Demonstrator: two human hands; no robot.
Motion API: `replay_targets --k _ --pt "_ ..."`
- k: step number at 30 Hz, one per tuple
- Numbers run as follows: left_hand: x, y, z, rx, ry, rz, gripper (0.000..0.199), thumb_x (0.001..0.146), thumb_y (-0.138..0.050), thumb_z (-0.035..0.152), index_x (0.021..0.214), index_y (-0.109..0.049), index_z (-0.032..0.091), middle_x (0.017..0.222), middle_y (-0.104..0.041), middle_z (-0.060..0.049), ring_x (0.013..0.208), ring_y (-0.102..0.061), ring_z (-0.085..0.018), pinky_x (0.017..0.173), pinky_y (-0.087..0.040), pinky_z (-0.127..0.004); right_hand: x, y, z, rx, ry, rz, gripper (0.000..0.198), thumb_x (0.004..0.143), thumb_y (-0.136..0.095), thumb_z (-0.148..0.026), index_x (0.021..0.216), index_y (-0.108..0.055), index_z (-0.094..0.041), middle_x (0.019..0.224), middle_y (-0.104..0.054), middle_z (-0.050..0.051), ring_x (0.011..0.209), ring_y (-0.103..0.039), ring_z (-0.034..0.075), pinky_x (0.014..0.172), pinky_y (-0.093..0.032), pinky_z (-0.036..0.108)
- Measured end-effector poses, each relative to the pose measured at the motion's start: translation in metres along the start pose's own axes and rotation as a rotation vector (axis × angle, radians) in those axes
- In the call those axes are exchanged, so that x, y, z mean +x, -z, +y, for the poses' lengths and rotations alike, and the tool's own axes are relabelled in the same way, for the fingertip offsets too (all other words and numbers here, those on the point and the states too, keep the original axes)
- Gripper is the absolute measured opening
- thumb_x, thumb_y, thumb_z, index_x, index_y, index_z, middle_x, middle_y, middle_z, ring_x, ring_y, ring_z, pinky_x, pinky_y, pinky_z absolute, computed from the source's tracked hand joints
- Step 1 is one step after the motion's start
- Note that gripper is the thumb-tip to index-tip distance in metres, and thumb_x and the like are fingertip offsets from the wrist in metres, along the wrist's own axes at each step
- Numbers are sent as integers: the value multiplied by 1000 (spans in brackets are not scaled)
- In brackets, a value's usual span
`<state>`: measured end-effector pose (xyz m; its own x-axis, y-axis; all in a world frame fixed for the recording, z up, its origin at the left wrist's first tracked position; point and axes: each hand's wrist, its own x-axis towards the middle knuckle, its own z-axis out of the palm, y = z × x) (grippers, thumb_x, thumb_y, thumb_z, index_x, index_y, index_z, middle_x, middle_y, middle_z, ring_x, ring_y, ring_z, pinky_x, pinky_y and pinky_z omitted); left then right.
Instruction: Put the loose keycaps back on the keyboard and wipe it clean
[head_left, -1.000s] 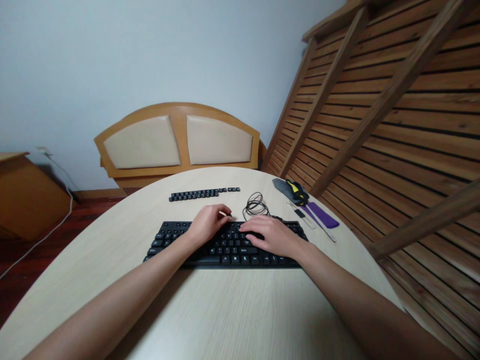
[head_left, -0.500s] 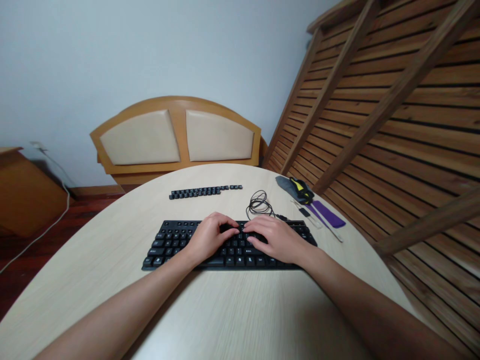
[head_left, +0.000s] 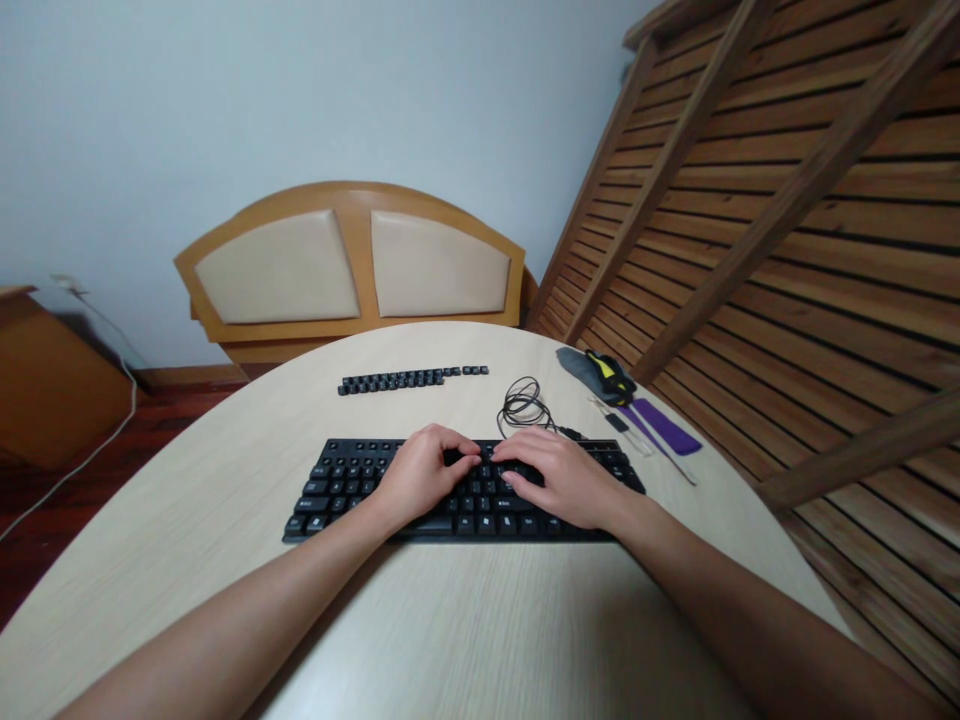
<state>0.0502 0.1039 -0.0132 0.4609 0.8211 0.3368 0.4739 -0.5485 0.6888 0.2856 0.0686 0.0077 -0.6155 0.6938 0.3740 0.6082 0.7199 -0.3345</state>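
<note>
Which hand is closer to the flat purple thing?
Right. The right hand is over the right half of the black keyboard, with the purple thing farther back to its right. The left hand is left of that, farther away.

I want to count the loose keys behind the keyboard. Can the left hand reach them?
Probably yes: the left hand is over the keyboard, the loose keys lie a little beyond its back edge, and nothing seems to stand between.

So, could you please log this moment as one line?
left hand: over keyboard, grip unclear | right hand: over keyboard | loose keycaps: lined up beyond keyboard | cable: coiled behind keyboard
</note>
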Motion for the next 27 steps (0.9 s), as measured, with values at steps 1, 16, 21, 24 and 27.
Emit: replay_targets --k 1,16,21,24,27 --pt "0 0 0 8 -10 1 5 85 -72 18 86 -75 22 93 -78 -2 93 -69 -23 89 -53 -40 0 0 0 1 -3 -2 21 95 -57 -26 114 -67 -24 111 -72 7 109 -62 24 97 -49 43" --pt "-2 14 11 246 -241 -149 20 92 -58 17 104 -74 19 101 -76 -6 97 -66 -24 89 -53 -40 0 -1 0 0 -11 -1 21 95 -59 -25 114 -67 -24 111 -72 6 109 -62 23 98 -49 42" --pt "1 25 12 277 -357 -253 24 99 -51 22 106 -74 20 110 -75 -7 100 -67 -22 101 -47 -43 0 -1 1 11 -3 8 21 94 -59 -24 113 -67 -24 110 -72 6 109 -62 23 97 -50 42" --pt "3 27 12 309 -376 -272 23 100 -51 24 105 -74 21 110 -75 -7 101 -67 -21 105 -43 -45 0 -1 1 8 -5 1 21 94 -59 -24 114 -67 -24 110 -73 6 109 -63 23 97 -50 42" --pt "4 28 13 345 -380 -277 23 99 -52 23 104 -74 21 109 -75 -6 99 -68 -22 103 -44 -45 1 -1 0 7 -3 0 21 95 -58 -25 114 -67 -24 110 -72 6 109 -62 24 97 -50 43"
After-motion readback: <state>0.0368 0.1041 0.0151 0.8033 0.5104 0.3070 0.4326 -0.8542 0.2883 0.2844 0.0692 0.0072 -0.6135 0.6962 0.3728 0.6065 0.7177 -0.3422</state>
